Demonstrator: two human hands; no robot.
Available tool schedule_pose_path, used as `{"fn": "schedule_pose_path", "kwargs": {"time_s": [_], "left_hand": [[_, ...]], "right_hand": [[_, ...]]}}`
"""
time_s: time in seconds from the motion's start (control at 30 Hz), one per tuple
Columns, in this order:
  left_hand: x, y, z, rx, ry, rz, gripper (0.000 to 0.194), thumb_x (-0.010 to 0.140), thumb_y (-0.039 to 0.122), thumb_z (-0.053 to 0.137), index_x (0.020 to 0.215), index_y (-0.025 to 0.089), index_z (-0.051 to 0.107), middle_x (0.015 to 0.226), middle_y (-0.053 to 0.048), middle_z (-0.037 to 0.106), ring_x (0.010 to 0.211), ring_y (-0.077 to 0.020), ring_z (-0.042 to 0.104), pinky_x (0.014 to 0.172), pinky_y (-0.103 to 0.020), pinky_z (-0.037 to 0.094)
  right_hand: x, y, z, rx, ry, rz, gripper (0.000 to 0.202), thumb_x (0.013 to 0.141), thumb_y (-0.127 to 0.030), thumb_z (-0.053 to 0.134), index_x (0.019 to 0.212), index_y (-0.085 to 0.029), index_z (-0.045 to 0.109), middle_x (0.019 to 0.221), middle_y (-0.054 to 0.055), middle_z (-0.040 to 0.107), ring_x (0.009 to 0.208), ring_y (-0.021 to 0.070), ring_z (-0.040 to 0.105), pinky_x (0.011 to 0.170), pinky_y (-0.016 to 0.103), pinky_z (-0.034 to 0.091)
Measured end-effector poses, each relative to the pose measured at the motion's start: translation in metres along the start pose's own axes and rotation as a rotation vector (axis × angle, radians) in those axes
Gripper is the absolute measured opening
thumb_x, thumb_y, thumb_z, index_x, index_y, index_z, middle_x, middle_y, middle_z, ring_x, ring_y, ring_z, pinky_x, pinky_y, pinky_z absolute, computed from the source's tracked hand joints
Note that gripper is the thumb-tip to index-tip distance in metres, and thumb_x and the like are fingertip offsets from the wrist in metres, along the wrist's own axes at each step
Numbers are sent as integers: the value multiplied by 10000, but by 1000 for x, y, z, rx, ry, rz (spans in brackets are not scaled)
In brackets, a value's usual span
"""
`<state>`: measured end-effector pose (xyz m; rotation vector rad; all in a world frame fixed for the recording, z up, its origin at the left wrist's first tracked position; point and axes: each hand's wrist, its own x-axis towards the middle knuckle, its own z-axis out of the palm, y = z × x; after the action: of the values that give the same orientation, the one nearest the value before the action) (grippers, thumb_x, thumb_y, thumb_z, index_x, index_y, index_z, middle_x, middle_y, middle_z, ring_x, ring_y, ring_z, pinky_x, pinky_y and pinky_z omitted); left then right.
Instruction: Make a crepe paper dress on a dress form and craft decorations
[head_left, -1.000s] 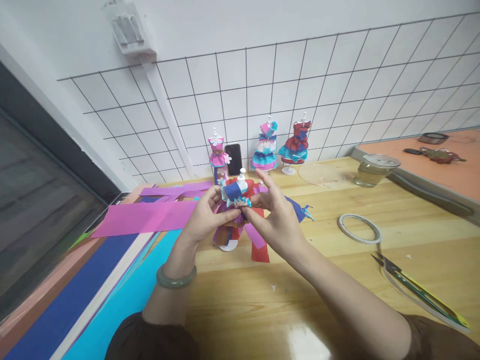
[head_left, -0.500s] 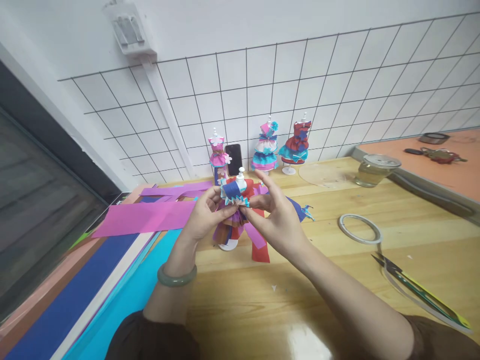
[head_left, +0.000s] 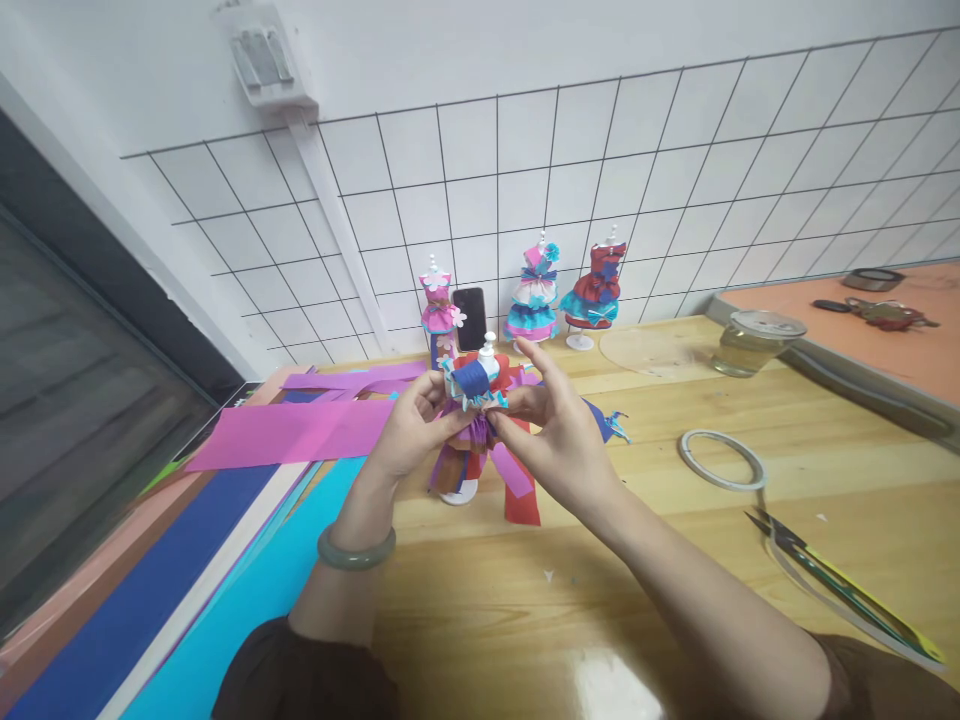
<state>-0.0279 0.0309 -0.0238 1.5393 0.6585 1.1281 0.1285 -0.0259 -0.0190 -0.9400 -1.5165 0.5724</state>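
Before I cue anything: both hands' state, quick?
Left hand: closed, pinching the paper dress.
Right hand: closed, pinching the same dress's waist.

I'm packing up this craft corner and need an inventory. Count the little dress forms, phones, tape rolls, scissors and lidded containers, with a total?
Dress forms: 4 (near form, pink form, tiered form, red form)
Phone: 1
Tape roll: 1
Scissors: 1
Lidded container: 1
Total: 8
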Motion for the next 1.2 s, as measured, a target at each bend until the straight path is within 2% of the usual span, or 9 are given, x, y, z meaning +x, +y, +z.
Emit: {"fn": "schedule_pose_path", "kwargs": {"time_s": [0.3, 0.47, 0.67, 0.93, 1.1, 1.2], "left_hand": [[1, -5, -4, -24, 6, 23, 454, 635, 271, 716, 1032, 153, 530, 1027, -92, 613, 998, -235, 560, 857, -352, 446], [2, -5, -4, -34, 0, 27, 438, 633, 250, 715, 1023, 160, 537, 1016, -82, 624, 977, -228, 573, 829, -339, 465], [3, -6, -3, -46, -7, 31, 432, 638, 255, 711, 1022, 161, 538, 1023, -83, 621, 1013, -237, 556, 873, -354, 441], [-2, -2, -2, -13, -103, 4, 468, 663, 244, 691, 1089, 183, 507, 1024, -77, 611, 886, -210, 591, 719, -288, 490], [-2, 2, 3, 39, -35, -7, 444, 649, 252, 705, 1051, 186, 529, 931, -50, 630, 825, -195, 600, 685, -283, 492], [0, 1, 4, 27, 0, -11, 410, 654, 284, 699, 1020, 177, 547, 965, -63, 632, 871, -210, 597, 714, -298, 493]], "right_hand": [[0, 2, 0, 48, -17, 39, 705, 744, -118, 538, 1356, -258, 218, 703, -30, 525, 684, 136, 584, 710, 338, 531], [0, 1, -1, 12, 2, 19, 700, 740, -113, 531, 1351, -258, 224, 704, -30, 548, 703, 140, 591, 731, 345, 525], [0, 2, 0, -58, 20, -40, 687, 745, -104, 522, 1348, -267, 236, 722, -26, 540, 717, 140, 586, 803, 377, 506], [-1, 2, 3, -77, 27, -53, 689, 746, -98, 522, 1350, -259, 234, 742, -7, 532, 724, 154, 575, 800, 389, 517], [-1, 0, 3, -84, 39, -62, 670, 757, -126, 535, 1343, -268, 241, 765, 4, 552, 741, 167, 586, 802, 405, 514], [-1, 1, 4, -57, 40, -47, 675, 759, -134, 542, 1346, -266, 235, 752, -5, 542, 728, 157, 580, 804, 394, 513]]}}
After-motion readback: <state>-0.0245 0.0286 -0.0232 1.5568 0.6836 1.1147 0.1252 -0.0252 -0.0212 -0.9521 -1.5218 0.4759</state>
